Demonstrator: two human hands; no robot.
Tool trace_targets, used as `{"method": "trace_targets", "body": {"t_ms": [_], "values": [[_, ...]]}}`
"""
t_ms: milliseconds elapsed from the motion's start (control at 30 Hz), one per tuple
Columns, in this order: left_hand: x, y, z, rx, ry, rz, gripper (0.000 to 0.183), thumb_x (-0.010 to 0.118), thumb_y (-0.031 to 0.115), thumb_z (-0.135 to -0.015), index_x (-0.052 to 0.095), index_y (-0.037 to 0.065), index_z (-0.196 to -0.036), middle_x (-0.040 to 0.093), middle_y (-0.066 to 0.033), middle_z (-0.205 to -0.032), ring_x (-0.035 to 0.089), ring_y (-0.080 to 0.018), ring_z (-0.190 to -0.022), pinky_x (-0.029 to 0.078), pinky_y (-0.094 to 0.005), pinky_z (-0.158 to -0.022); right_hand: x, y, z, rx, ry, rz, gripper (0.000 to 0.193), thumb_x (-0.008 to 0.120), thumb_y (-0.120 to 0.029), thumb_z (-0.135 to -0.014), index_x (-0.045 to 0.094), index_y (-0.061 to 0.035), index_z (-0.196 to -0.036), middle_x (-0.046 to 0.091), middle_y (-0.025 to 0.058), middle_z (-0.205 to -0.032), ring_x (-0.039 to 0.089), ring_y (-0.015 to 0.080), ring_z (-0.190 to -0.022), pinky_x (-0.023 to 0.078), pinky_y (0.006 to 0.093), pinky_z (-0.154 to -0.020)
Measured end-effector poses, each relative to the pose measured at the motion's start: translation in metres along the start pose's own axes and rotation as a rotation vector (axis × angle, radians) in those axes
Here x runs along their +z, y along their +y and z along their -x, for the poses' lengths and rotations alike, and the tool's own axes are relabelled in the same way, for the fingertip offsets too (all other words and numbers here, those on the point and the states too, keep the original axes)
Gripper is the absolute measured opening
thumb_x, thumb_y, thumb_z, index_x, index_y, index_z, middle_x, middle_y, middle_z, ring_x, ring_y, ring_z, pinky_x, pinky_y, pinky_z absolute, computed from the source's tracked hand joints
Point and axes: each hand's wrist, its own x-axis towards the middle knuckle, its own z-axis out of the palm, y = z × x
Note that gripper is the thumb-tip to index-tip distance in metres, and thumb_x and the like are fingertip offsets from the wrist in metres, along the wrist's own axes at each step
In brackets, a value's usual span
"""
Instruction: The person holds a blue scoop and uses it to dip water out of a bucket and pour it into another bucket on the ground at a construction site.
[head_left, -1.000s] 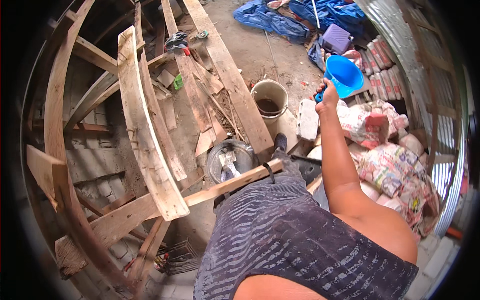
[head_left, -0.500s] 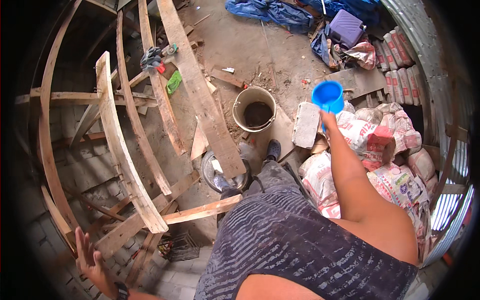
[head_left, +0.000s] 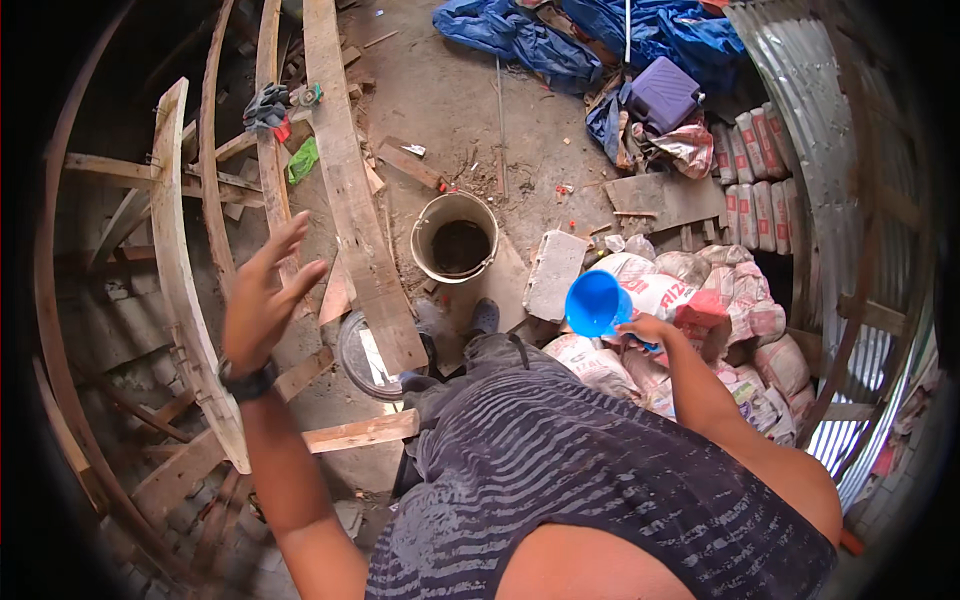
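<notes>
My right hand (head_left: 648,328) grips the handle of a blue plastic scoop cup (head_left: 593,303), held low over the pile of printed sacks (head_left: 735,320) at my right. My left hand (head_left: 262,295) is raised in the air with fingers spread and holds nothing; a dark watch sits on its wrist. It hovers above the curved wooden planks (head_left: 178,270). A cream bucket (head_left: 455,236) with dark contents stands on the dirt floor ahead of my feet, between both hands.
A long flat board (head_left: 350,190) runs away from me beside the bucket. A round metal pan (head_left: 368,355) lies by my feet. A grey block (head_left: 553,273), blue tarp (head_left: 520,35), purple canister (head_left: 662,93) and corrugated metal wall (head_left: 820,130) lie to the right.
My right hand has lowered the blue cup from high near the wall down toward the sacks. My left hand has risen from the lower left to chest height, fingers spread.
</notes>
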Motion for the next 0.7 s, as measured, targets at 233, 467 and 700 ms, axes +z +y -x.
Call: {"method": "trace_targets", "body": {"t_ms": [233, 467, 700], "values": [[0.088, -0.087, -0.003, -0.011, -0.130, -0.206, 0.063, 0.075, 0.041, -0.083, 0.057, 0.011, -0.135, 0.065, -0.0205, -0.122, 0.062, -0.0380, -0.113, 0.050, -0.0429, -0.093, -0.028, 0.054, -0.015, -0.226, 0.441, -0.323, 0.025, 0.069, -0.028, -0.086, 0.062, -0.0046, -0.087, 0.056, 0.0038, -0.059, 0.051, 0.0150, -0.044, 0.041, 0.0324, -0.042], [0.206, -0.240, 0.083, -0.489, -0.265, 0.058, 0.058, 0.077, 0.043, -0.081, 0.064, 0.010, -0.127, 0.070, -0.0207, -0.110, 0.069, -0.0311, -0.102, 0.052, -0.0386, -0.088, -0.015, 0.136, -0.029, -0.066, 0.818, 0.258, 0.026, 0.057, -0.020, -0.081, 0.063, -0.0008, -0.097, 0.069, 0.0226, -0.082, 0.069, 0.0389, -0.078, 0.052, 0.0475, -0.069], [0.342, -0.237, 0.175, -0.511, -0.784, 0.222, 0.059, 0.074, 0.049, -0.084, 0.068, 0.002, -0.118, 0.071, -0.0151, -0.112, 0.067, -0.0258, -0.103, 0.051, -0.0358, -0.091, 0.031, 0.178, -0.020, -0.052, 0.913, 0.043, 0.024, 0.059, -0.021, -0.077, 0.065, -0.0007, -0.088, 0.065, 0.0205, -0.067, 0.066, 0.0313, -0.055, 0.051, 0.0434, -0.053]]}}
